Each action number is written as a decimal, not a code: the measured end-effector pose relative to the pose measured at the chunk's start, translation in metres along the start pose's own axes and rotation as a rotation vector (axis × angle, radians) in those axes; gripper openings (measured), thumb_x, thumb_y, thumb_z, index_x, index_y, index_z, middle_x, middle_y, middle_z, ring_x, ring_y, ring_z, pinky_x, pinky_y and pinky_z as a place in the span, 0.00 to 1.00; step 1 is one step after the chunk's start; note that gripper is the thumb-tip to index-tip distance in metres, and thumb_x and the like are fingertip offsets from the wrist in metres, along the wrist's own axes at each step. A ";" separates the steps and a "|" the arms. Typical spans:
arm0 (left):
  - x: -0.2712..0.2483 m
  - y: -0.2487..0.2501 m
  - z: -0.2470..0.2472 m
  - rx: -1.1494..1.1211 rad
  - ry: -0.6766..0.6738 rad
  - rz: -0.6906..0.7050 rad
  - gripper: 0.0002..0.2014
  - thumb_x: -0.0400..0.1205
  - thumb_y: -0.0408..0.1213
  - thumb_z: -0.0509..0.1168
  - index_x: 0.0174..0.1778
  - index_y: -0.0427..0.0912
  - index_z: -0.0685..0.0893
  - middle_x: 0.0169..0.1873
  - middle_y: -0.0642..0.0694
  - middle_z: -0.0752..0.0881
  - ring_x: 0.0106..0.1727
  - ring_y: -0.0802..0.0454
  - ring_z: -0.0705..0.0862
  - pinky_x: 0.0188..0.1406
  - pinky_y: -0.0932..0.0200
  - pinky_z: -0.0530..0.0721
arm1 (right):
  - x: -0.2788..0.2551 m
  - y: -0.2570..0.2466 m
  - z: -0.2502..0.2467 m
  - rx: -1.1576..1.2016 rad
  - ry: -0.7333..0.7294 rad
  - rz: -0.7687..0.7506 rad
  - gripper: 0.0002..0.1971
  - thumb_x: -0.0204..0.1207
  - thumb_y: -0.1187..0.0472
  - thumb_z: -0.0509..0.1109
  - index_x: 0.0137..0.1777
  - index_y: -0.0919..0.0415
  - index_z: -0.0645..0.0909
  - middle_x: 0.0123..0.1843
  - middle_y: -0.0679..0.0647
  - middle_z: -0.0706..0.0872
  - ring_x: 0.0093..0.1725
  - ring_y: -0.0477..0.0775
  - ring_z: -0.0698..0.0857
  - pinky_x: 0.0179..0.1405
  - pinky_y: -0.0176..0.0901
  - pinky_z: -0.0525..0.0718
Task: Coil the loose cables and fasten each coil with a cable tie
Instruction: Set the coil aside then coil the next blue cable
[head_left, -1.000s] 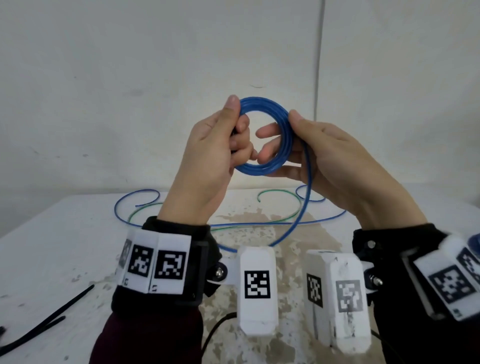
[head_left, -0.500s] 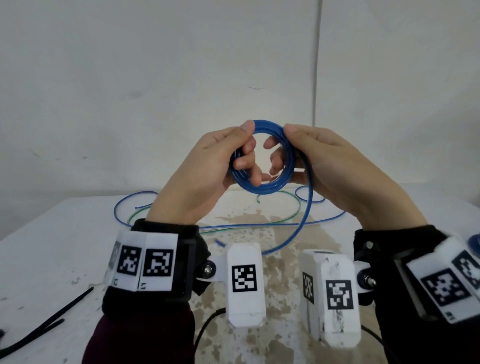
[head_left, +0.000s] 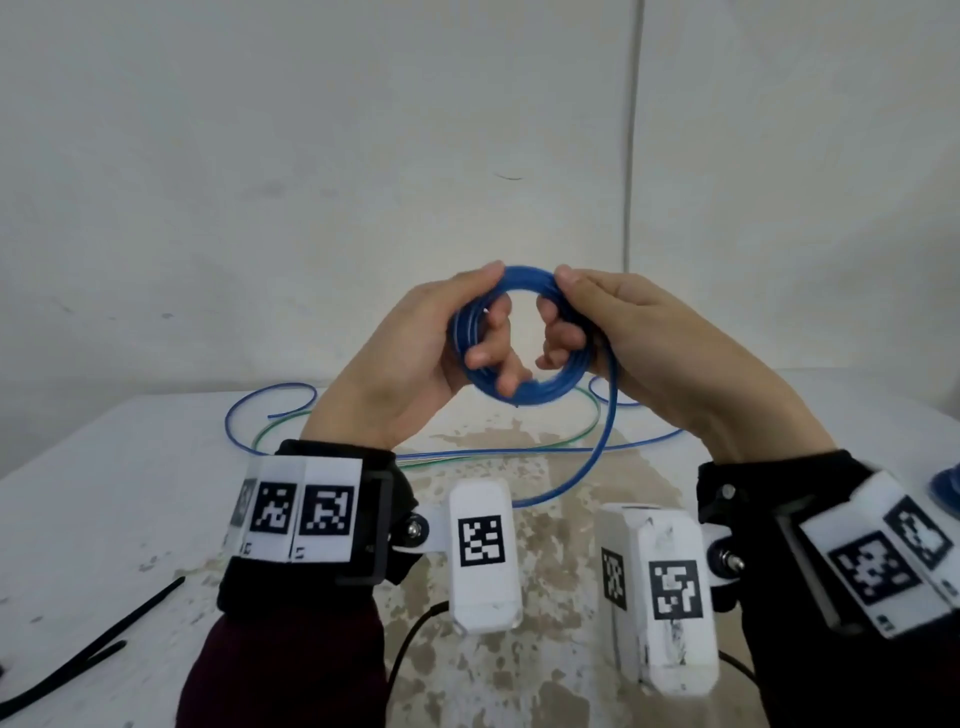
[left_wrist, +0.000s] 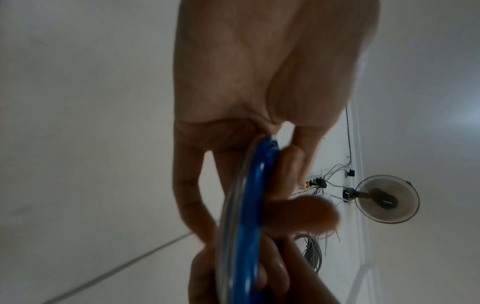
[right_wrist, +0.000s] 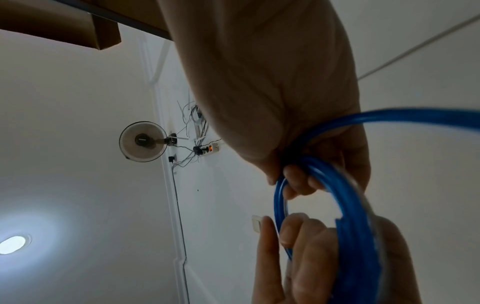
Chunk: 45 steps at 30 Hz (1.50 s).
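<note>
A blue cable coil (head_left: 540, 392) of several turns is held up in the air above the table, both hands on it. My left hand (head_left: 415, 358) grips its left side, thumb on top and fingers through the ring. My right hand (head_left: 644, 343) grips the right side in the same way. The coil (left_wrist: 244, 216) runs edge-on past my left fingers, and the coil (right_wrist: 350, 236) loops round my right fingers. A loose blue tail (head_left: 597, 457) hangs from the coil's right side down to the table. More loose blue cable (head_left: 270, 405) and a green cable (head_left: 587, 431) lie behind.
The stained white table (head_left: 104, 519) ends at a white wall. Black cable ties (head_left: 98, 649) lie at the front left. A blue object (head_left: 945, 488) sits at the right edge, partly cut off. A black wire (head_left: 410, 649) runs from the left wrist camera.
Both hands have come lower with the coil. The thumbs have closed in to meet on top of the ring, and the loose tail has shortened.
</note>
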<state>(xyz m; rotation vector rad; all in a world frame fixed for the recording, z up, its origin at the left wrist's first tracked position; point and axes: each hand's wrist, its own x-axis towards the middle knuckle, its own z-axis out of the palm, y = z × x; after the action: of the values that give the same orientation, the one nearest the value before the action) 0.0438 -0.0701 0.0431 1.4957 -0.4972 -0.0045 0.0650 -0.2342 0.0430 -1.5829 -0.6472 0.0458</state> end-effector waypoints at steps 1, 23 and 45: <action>-0.001 0.000 0.002 0.039 -0.012 0.005 0.18 0.87 0.42 0.51 0.31 0.40 0.70 0.16 0.51 0.64 0.17 0.51 0.72 0.42 0.52 0.82 | 0.000 0.000 0.002 0.001 -0.010 -0.005 0.19 0.88 0.55 0.52 0.38 0.60 0.75 0.24 0.46 0.70 0.27 0.47 0.73 0.41 0.40 0.80; -0.002 0.007 0.000 0.007 0.162 0.176 0.20 0.89 0.47 0.49 0.31 0.42 0.66 0.19 0.53 0.59 0.18 0.56 0.58 0.22 0.65 0.58 | -0.003 -0.003 -0.002 0.091 -0.048 -0.076 0.17 0.87 0.58 0.52 0.52 0.59 0.84 0.37 0.51 0.85 0.42 0.48 0.84 0.46 0.40 0.85; -0.001 0.008 0.012 -0.020 0.121 0.119 0.20 0.86 0.46 0.54 0.31 0.38 0.74 0.14 0.49 0.65 0.17 0.51 0.72 0.22 0.65 0.73 | -0.003 -0.008 0.000 0.318 0.007 -0.013 0.17 0.88 0.61 0.50 0.43 0.64 0.76 0.25 0.49 0.72 0.28 0.49 0.76 0.34 0.35 0.82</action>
<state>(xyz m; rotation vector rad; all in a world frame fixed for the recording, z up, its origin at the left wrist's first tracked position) 0.0363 -0.0806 0.0505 1.4351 -0.4862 0.1725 0.0592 -0.2353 0.0487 -1.2713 -0.6118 0.1270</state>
